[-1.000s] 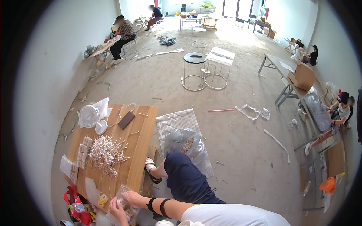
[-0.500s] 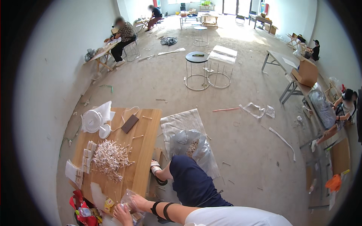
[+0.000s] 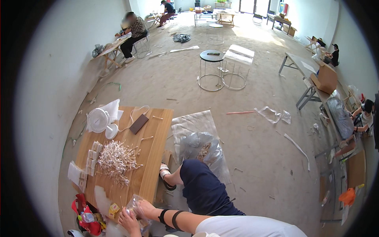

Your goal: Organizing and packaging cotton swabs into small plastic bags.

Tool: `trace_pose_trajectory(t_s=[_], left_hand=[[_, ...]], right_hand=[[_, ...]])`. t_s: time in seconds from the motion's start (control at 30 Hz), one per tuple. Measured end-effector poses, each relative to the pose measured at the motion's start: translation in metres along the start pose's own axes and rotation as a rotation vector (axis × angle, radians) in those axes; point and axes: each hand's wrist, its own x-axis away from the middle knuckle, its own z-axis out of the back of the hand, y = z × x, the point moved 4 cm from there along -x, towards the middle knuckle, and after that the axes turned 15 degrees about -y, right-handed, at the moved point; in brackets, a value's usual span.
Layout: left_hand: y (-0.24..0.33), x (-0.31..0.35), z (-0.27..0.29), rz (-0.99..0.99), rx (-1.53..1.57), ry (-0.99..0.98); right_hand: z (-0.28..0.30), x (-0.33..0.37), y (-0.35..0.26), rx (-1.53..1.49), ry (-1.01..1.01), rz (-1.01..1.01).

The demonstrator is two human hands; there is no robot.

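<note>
At the near edge of the wooden table [image 3: 158, 130], both of my hands are on a clear plastic bag [image 3: 136, 200]. My left hand [image 3: 129, 222] has its fingers bent against the bag's near side. Gripping the bag from the right is my right hand [image 3: 147, 208], its fingertips partly hidden by the film. What lies inside the bag is too small to make out. Farther up the table is a loose pile of cotton swabs [image 3: 118, 161]. Small packed bundles [image 3: 91, 161] stand in a row left of the pile. A yellow-and-white packet [image 3: 113, 209] lies near my left hand.
A white fan [image 3: 98, 119] and a brown power bank [image 3: 139, 124] sit at the table's far end. Beside my knee, a grey plastic bag [image 3: 197, 146] rests on a striped mat [image 3: 196, 118]. A red bag [image 3: 85, 217] stands left of the table. Other people work at distant tables.
My view has shifted slightly, so the room sits a little farther right in the picture. Both hands stay on the clear bag, with only small finger movement.
</note>
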Motion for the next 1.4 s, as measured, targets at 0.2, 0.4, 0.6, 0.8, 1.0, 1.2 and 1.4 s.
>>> trace_pose_trajectory(t_s=[0.2,0.4,0.6,0.8,1.0,1.2,1.4], left_hand=[[0.013,0.002,0.006,-0.056,0.016,0.022],[0.021,-0.009,-0.012,-0.004,0.018,0.119],[0.025,-0.004,-0.007,0.118,-0.024,0.054],[0.027,0.003,0.006,0.134,-0.004,0.022],[0.029,0.004,0.018,0.132,0.067,0.060],[0.021,0.007,0.020,0.135,0.141,0.091],[0.021,0.006,0.026,0.103,0.203,-0.006]], right_hand=[[0.006,0.001,-0.007,-0.019,-0.033,-0.027],[0.001,-0.005,0.017,-0.109,0.074,-0.009],[-0.003,0.001,0.037,-0.271,-0.152,0.167],[0.055,0.005,0.084,-0.531,-0.354,0.003],[0.147,-0.078,0.026,-0.330,-0.115,0.022],[0.193,-0.247,-0.013,-0.230,0.032,0.108],[0.170,-0.372,0.027,0.055,-0.084,-0.158]])
